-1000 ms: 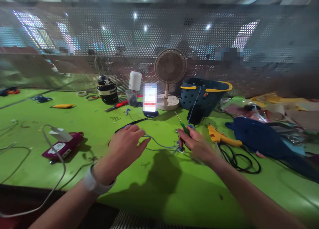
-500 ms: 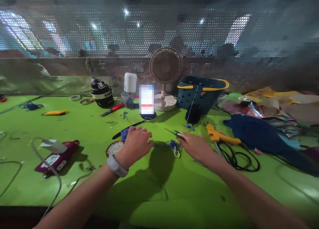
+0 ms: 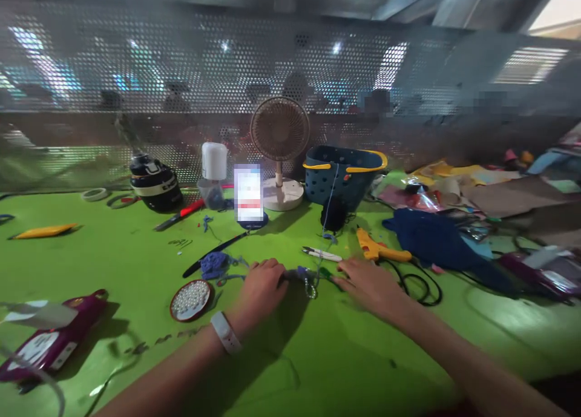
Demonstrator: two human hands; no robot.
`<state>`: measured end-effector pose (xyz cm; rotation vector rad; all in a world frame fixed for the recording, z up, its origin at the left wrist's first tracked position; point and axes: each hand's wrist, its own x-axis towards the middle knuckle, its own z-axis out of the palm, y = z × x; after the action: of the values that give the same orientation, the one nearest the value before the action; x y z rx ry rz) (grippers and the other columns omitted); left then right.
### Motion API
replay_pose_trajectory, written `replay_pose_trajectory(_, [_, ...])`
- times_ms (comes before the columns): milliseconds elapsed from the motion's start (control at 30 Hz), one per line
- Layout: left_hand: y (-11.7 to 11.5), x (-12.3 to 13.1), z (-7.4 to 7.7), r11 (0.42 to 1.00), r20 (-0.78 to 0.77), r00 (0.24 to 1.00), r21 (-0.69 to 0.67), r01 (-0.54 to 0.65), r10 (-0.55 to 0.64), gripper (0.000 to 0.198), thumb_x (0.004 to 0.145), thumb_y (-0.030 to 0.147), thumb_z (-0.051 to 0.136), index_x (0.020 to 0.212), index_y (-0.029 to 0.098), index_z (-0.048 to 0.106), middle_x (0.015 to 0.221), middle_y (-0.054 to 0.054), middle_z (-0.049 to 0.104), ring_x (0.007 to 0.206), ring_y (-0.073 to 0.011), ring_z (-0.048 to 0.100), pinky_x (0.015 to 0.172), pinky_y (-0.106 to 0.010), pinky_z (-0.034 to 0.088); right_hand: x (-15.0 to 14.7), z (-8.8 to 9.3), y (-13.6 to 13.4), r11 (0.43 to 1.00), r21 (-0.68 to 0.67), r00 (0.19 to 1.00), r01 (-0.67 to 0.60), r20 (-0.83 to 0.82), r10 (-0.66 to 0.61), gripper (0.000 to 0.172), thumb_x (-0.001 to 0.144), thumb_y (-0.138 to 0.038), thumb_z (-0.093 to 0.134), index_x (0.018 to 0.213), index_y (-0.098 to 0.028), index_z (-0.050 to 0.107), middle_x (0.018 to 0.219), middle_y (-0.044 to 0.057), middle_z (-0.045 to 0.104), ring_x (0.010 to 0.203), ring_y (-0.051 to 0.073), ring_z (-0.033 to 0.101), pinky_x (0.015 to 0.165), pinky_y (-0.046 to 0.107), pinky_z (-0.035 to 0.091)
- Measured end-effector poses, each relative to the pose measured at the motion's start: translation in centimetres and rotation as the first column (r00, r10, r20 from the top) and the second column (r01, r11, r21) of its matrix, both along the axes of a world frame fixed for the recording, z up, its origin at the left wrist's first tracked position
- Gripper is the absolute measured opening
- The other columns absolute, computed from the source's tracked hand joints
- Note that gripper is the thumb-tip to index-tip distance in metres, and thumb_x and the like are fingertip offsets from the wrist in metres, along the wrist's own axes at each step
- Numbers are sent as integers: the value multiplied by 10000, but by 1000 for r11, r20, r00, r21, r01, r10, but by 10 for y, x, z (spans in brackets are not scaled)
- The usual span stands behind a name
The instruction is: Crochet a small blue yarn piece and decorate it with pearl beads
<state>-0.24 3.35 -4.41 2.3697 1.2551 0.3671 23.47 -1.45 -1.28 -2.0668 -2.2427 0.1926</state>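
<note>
My left hand (image 3: 262, 285) rests knuckles-up on the green table (image 3: 318, 356), fingers curled round the end of a small blue yarn piece with beads (image 3: 307, 279). My right hand (image 3: 370, 284) lies low over the table to its right, fingers stretched towards the piece. Its fingertips are at a green-handled crochet hook (image 3: 325, 273) lying on the table. A round dish of white beads (image 3: 190, 299) and a blue crocheted piece (image 3: 213, 262) sit left of my left hand. Small snips (image 3: 322, 255) lie just beyond the yarn piece.
A yellow glue gun (image 3: 376, 251) with a black cord lies right of my hand, with dark blue fabric (image 3: 431, 238) beyond. At the back stand a phone (image 3: 249, 194), a fan (image 3: 279, 132), a blue basket (image 3: 345, 169) and a dark yarn ball (image 3: 334, 214). A magenta case (image 3: 49, 339) lies front left.
Both hands came down onto the table beside the beaded yarn piece. The hook went from upright in my right hand to lying flat. The view swung right, so the bead dish shows.
</note>
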Motion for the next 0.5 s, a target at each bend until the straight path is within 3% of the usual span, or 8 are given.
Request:
replay_pose_trajectory(133, [3, -6, 0, 999, 61, 998, -35, -3, 5, 175, 825, 211, 506, 789, 160, 670, 861, -121, 671, 797, -253, 598, 755, -396, 428, 33, 18, -22, 997, 8, 997, 79, 7, -79, 217, 891, -286, 465, 806, -212, 651, 788, 74, 713, 677, 230, 666, 572, 298, 412])
replay_pose_trajectory(200, [4, -9, 5, 996, 108, 994, -86, -5, 14, 160, 812, 218, 531, 786, 161, 678, 852, -110, 687, 781, -236, 612, 721, -354, 445, 50, 17, -24, 995, 1, 995, 103, 12, -103, 240, 890, -283, 449, 794, -200, 652, 719, 72, 701, 619, 235, 653, 544, 305, 397])
replay_pose_trajectory(267, [4, -12, 12, 989, 154, 987, -147, -17, 40, 165, 810, 251, 549, 788, 158, 684, 844, -98, 701, 770, -224, 623, 696, -328, 457, 60, 9, -17, 996, 5, 996, 84, 3, -84, 238, 892, -294, 448, 886, -197, 665, 801, 80, 715, 693, 244, 665, 583, 313, 423])
replay_pose_trajectory(433, [5, -17, 19, 942, 242, 965, -336, -12, 99, 152, 795, 280, 587, 759, 169, 685, 742, -40, 720, 675, -172, 623, 631, -281, 462, 33, -17, 24, 995, 11, 995, -96, -7, 96, 348, 826, -214, 521, 1163, -180, 600, 1159, 132, 650, 1086, 286, 586, 834, 356, 434])
replay_pose_trajectory(500, [6, -19, 17, 915, 267, 955, -402, -11, 129, 144, 787, 276, 600, 767, 161, 683, 717, -36, 715, 632, -154, 616, 605, -269, 461, 17, -18, 38, 988, -14, 988, -155, 0, 155, 363, 773, -138, 535, 1124, -176, 618, 1129, 131, 651, 1049, 284, 592, 806, 353, 432])
